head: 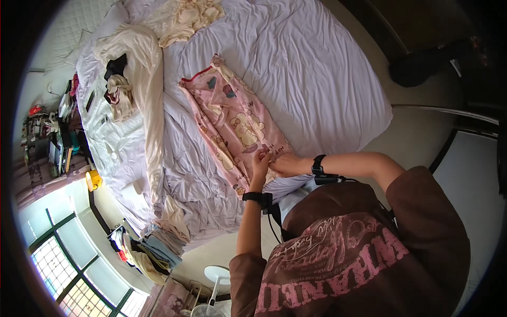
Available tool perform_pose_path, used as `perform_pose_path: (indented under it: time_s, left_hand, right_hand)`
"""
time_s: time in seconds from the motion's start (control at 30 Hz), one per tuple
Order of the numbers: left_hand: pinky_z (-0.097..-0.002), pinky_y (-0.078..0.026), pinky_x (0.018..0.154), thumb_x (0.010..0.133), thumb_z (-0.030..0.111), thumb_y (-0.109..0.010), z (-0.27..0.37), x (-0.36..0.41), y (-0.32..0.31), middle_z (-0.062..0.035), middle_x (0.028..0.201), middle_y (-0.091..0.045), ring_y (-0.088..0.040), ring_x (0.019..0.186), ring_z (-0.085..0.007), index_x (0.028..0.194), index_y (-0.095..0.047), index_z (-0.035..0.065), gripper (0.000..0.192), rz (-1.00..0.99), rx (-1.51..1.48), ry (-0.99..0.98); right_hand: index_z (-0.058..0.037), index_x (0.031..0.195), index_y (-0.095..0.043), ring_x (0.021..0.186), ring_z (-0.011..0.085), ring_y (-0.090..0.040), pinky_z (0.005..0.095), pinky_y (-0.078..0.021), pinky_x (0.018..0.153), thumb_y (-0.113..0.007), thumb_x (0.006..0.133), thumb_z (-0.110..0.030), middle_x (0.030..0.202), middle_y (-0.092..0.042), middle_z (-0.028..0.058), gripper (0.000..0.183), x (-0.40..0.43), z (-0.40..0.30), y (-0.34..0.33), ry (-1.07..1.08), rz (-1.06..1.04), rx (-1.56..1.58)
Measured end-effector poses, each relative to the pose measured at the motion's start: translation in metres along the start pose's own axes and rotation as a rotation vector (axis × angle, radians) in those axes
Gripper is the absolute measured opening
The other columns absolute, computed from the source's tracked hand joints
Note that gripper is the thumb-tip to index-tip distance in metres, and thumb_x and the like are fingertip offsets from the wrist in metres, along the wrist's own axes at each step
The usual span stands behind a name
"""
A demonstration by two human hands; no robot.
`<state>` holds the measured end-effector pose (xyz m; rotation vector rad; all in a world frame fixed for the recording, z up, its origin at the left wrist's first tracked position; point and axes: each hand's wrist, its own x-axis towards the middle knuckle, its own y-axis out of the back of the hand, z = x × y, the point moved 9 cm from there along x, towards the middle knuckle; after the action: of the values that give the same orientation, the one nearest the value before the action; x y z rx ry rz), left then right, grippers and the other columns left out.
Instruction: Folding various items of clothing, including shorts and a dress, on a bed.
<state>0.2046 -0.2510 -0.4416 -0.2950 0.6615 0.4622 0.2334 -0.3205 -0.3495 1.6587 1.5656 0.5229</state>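
Observation:
A pink garment (253,119) with printed cartoon animals, lettering and red edging at its far end lies lengthwise on the bed before me, its sides folded inward. My left hand (261,163) is at the garment's near end, fingertips pinched together on the cloth. Close beside it, my right hand (288,164) is curled over the near right part of the same cloth. The two hands almost touch, and the fabric between their fingers is partly hidden. A black band with a small device sits on each wrist.
A pale lavender sheet (309,75) covers the bed. Cream cloth (190,18) lies crumpled at the far edge. To the left are a cream quilt (152,115) and a small heap of clothes (119,89). Clothes are piled (158,249) at the lower left, near a white round-topped stand (217,273).

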Motion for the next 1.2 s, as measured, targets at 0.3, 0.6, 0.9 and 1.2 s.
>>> perform_pose_path:
  time_s: [0.3,0.6,0.9,1.2]
  left_hand:
    - [-0.0192,-0.04,0.054,0.084,0.012,-0.062,-0.001,-0.001,0.014,0.0022,0.074,-0.056,-0.052,0.064,-0.0066,0.093,-0.055,0.0082,0.012,0.039,-0.043,-0.018]
    - [-0.024,-0.05,0.052,0.078,0.0,-0.06,-0.046,-0.007,0.013,-0.0041,0.074,-0.059,-0.059,0.061,-0.0129,0.09,-0.053,0.0028,0.014,-0.063,-0.065,0.199]
    - [-0.0238,-0.049,0.053,0.074,0.008,-0.065,0.008,-0.023,0.012,-0.0043,0.074,-0.06,-0.059,0.061,-0.013,0.088,-0.056,0.0016,0.018,0.206,0.79,-0.27]
    - [-0.0277,-0.052,0.066,0.093,0.021,-0.046,-0.034,-0.041,-0.034,-0.0091,0.086,-0.063,-0.063,0.075,-0.0181,0.114,-0.05,0.0029,0.028,-0.402,0.033,0.246]
  right_hand:
    - [-0.0061,0.074,-0.059,0.071,0.0311,-0.061,0.0431,-0.0467,0.06,-0.058,0.071,-0.017,0.071,-0.061,0.0127,0.012,0.006,-0.002,-0.002,0.043,-0.091,0.178]
    - [-0.008,0.081,-0.055,0.079,0.0279,-0.055,0.0381,-0.0445,0.068,-0.059,0.07,-0.011,0.078,-0.055,0.0079,0.013,-0.004,0.033,0.014,0.14,0.1,0.227]
    - [-0.0067,0.101,-0.054,0.103,0.0277,-0.047,0.0387,-0.0461,0.081,-0.064,0.067,-0.013,0.105,-0.048,0.0096,0.035,-0.026,0.038,-0.001,0.134,-0.071,0.019]
    - [-0.0071,0.095,-0.059,0.095,0.0271,-0.049,0.0372,-0.0416,0.083,-0.064,0.066,-0.014,0.095,-0.049,0.0104,0.031,-0.028,0.031,-0.006,0.213,-0.156,0.056]
